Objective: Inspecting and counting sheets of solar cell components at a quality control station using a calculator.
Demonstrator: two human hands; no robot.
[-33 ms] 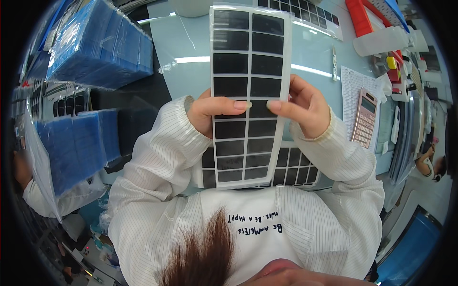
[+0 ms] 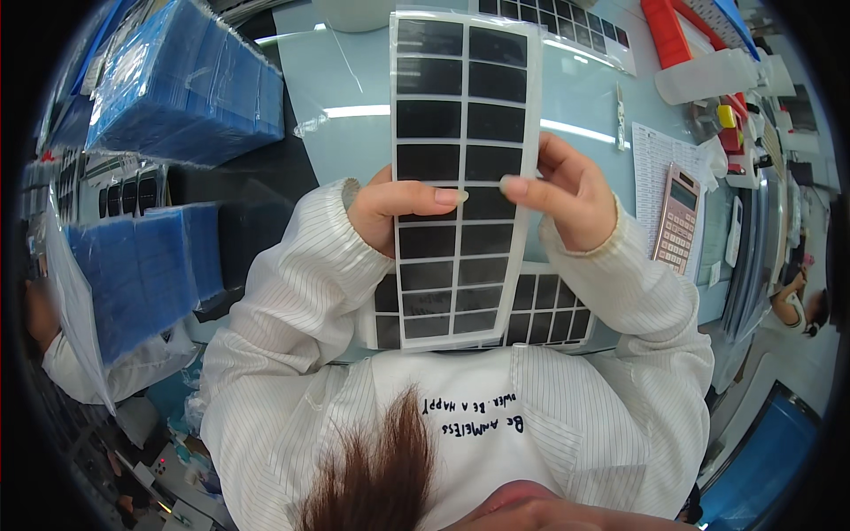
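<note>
Upright in front of my chest is a long white-backed sheet of black rectangular stickers [image 2: 491, 159], set in two columns; its right edge looks layered, so there may be more than one sheet. My left hand [image 2: 390, 203] is closed on its left edge, thumb flat on the front, fingers hidden behind. My right hand [image 2: 571, 190] is at the right edge, thumb tip on or just over the stickers, with its curled fingers partly behind the edge. Below, partly covered, lie more sticker sheets [image 2: 544, 305] at the near table edge.
Another black sticker sheet [image 2: 567, 22] lies at the far side of the glossy table [image 2: 345, 150]. Tall stacks of blue film-wrapped pieces [image 2: 190, 88] stand on the left. On the right are a pink calculator [image 2: 677, 217], printed paper [image 2: 651, 159], a cutter knife [image 2: 621, 115] and a red bin [image 2: 668, 35].
My right hand has shifted slightly up and to the right, its thumb sliding or lifting a little toward the sheet's edge. My left hand and the sheet stay nearly still.
</note>
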